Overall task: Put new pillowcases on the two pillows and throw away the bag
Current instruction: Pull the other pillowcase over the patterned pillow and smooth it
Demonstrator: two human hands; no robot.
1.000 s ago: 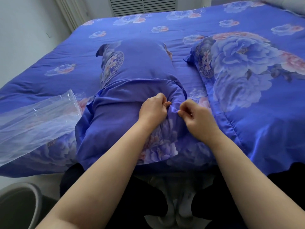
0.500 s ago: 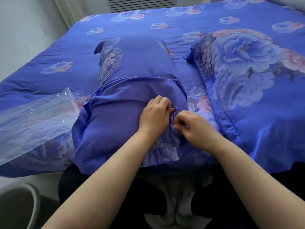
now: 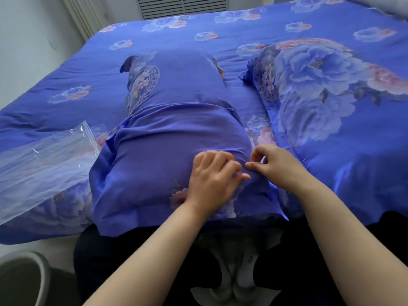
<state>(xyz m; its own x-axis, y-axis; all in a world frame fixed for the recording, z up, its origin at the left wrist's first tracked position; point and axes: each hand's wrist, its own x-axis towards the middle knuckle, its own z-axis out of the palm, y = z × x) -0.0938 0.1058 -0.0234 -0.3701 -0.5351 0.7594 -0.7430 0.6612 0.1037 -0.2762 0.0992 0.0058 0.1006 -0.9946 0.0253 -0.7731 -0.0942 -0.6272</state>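
— Both hands work at the near end of the pillow, right? What is each doing?

— From the head camera, the left hand (image 3: pixel 213 180) lies on the blue pillowcase (image 3: pixel 167 151) with its fingers bent, thumb and fingertips gathering a fold of cloth. The right hand (image 3: pixel 276 166) is just beside it, thumb and forefinger pinching the same cloth edge, the other fingers curled.

— And where is that pillow?

— It lies lengthwise on the bed (image 3: pixel 66 80), its near end hanging a little over the bed's edge against the person's dark clothes. The case covers it, with a looser layer of cloth over the near half.

— The second pillow?

— To the right, the second pillow (image 3: pixel 331 96) rests on the bed in a flowered blue case, just beside the first.

— The bag?

— A clear plastic bag (image 3: pixel 42 168) lies flat at the bed's left edge, touching the first pillow's side. Below it on the floor stands a grey bin (image 3: pixel 42 277), only partly in view.
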